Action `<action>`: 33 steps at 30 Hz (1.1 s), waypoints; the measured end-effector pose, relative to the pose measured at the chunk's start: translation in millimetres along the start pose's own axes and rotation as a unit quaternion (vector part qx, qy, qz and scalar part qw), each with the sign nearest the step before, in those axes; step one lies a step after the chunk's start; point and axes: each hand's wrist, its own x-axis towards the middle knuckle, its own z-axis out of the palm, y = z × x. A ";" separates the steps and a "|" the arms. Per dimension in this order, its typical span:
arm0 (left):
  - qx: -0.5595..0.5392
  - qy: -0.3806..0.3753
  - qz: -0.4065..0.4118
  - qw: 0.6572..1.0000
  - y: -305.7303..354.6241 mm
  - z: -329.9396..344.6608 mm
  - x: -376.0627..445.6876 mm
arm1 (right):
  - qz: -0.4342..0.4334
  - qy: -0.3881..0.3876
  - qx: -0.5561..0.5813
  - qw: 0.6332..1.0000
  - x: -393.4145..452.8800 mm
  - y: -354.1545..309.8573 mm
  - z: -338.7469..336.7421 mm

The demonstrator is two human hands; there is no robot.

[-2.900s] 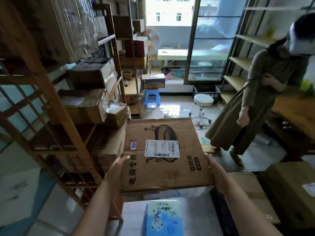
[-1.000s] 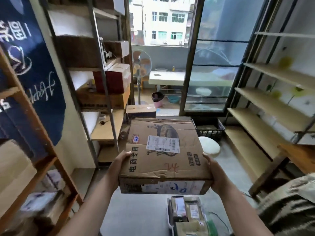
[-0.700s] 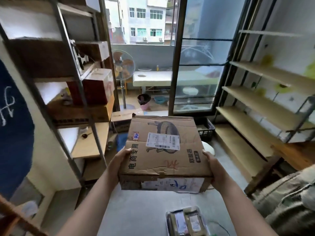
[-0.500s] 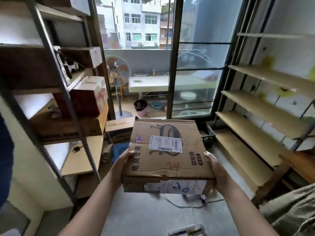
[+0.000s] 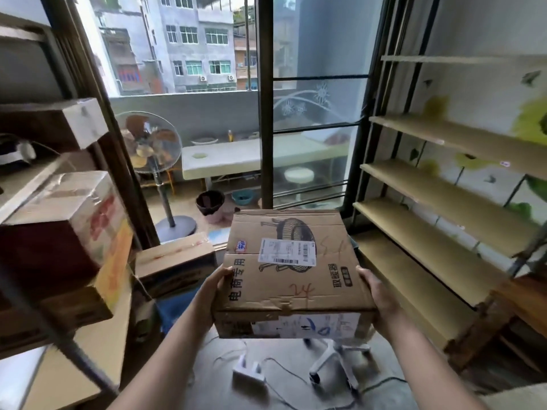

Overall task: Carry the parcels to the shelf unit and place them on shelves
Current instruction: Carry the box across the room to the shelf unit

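As I walk the cardboard parcel (image 5: pixel 291 270) deeper into the room, the head view has swung off the crowded left rack (image 5: pixel 59 232) and now faces the balcony door (image 5: pixel 266 113), with the bare wooden shelf unit (image 5: pixel 444 220) close on my right. My left hand (image 5: pixel 214 287) and right hand (image 5: pixel 374 291) clamp the parcel's two sides, fingers (image 5: pixel 365 275) curled on its edges, holding it level above the floor. Carrying looks nearly finished; I judge that a turn right toward a shelf comes next.
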 end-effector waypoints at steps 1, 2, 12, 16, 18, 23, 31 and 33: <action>0.006 -0.001 -0.006 1.000 7.4 4.0 14.3 | -0.004 0.013 0.009 1.000 12.1 -2.0 -0.2; 0.013 -0.002 -0.011 1.000 15.6 7.2 31.2 | -0.003 0.024 0.018 1.000 27.6 -3.5 -1.2; 0.094 -0.085 -0.038 0.991 109.5 45.1 218.1 | -0.038 0.137 0.087 0.986 167.7 -30.3 6.2; 0.119 -0.130 -0.054 0.983 149.1 68.8 277.6 | -0.068 0.180 0.117 0.974 207.2 -52.6 11.3; 0.134 -0.140 -0.070 0.979 159.0 82.0 300.8 | -0.066 0.200 0.121 0.970 219.5 -58.5 11.1; 0.166 -0.175 -0.102 0.965 173.0 118.4 369.5 | -0.070 0.280 0.110 0.951 267.4 -69.4 -17.2; 0.213 -0.188 -0.118 0.951 180.4 196.8 496.9 | -0.070 0.358 0.119 0.923 363.8 -105.4 -73.0; 0.220 -0.190 -0.121 0.949 181.0 224.3 529.0 | -0.084 0.400 0.115 0.906 385.6 -115.3 -90.5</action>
